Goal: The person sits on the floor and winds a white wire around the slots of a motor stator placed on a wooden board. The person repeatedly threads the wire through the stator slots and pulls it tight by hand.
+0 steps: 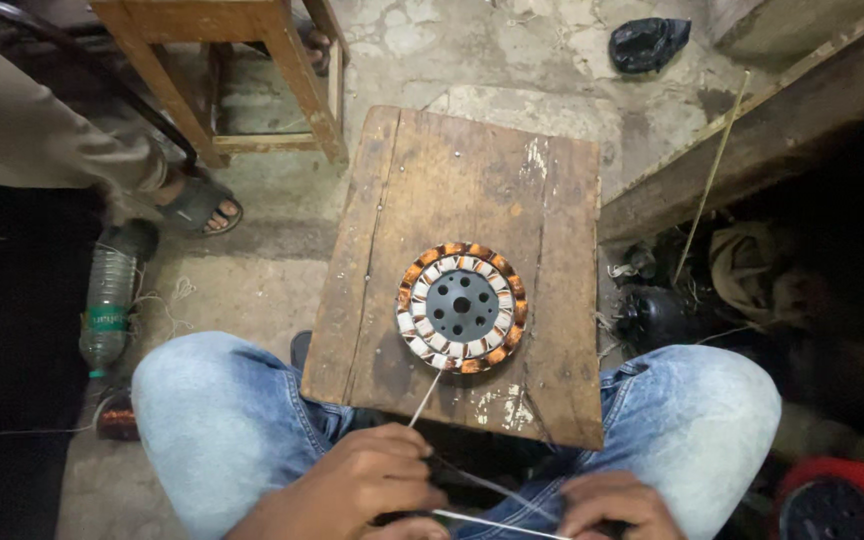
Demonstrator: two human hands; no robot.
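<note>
One wound stator [462, 306], one wooden board [472, 180], one plastic bottle [107, 305], two hands [352, 490]

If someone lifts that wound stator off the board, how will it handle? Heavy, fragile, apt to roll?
The stator is probably heavy for its size: a metal core ringed with copper coils. It lies flat on the wooden board, so rolling seems unlikely. The windings and the thin strip leading to the left hand look easy to snag.

A wooden stool [242, 60] stood on the concrete floor [252, 285] at upper left. A plastic bottle [109, 300] lay near a sandalled foot [202, 205]. A black bag [647, 42] was at the top, a red container [837, 500] at lower right.
</note>
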